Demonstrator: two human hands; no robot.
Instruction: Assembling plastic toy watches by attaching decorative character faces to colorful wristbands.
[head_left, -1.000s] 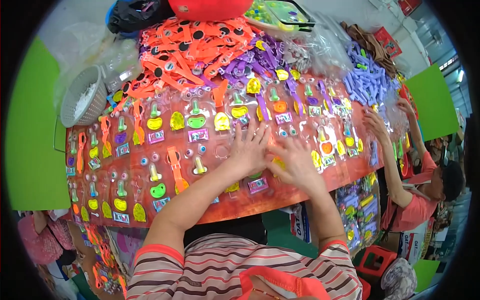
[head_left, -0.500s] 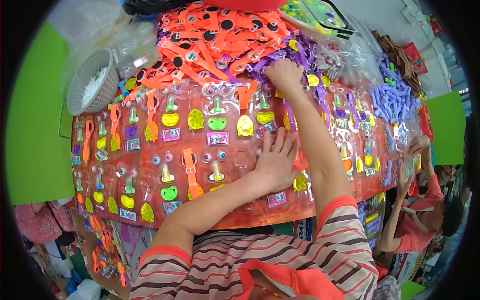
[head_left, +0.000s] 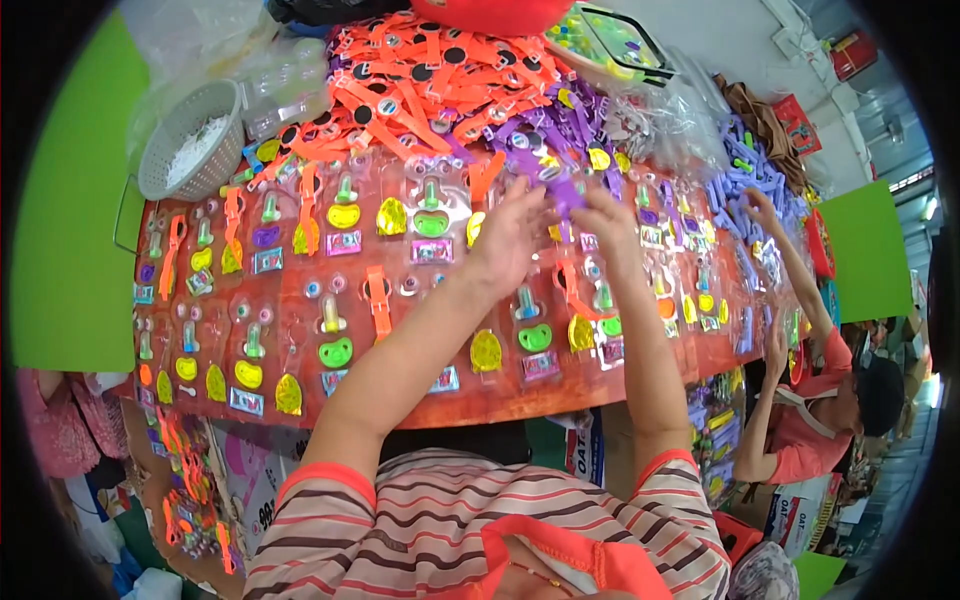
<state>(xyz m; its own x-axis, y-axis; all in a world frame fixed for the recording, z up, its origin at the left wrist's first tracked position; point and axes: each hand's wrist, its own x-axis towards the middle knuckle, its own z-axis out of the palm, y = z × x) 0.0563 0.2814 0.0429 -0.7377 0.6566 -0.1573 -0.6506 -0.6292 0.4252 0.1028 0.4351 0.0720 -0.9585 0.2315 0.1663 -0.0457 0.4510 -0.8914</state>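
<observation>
A purple toy watch (head_left: 566,192) is stretched above the far rows of clear plastic blister trays, between my two hands. My left hand (head_left: 508,240) pinches it from the left side, its fingertips partly blurred. From the right, my right hand (head_left: 608,225) has its fingers closed on the strap. Beyond them lies a heap of purple toy watches (head_left: 535,130), beside a larger heap of orange toy watches (head_left: 425,80). In the trays around my arms sit a green toy pacifier (head_left: 336,351), an orange watch (head_left: 377,300), a yellow egg-shaped piece (head_left: 486,350) and wrapped candies.
A grey basket (head_left: 222,135) with white bits stands at the far left. A green-and-yellow filled tub (head_left: 610,45) and clear plastic bags (head_left: 680,125) are at the back. Lilac pieces (head_left: 745,170) are piled on the right, where a co-worker (head_left: 815,420) reaches over the table.
My right hand has come back from the purple heap with a purple toy watch. My left hand has lifted off the trays and moved up to meet it. The co-worker's arm now reaches farther.
</observation>
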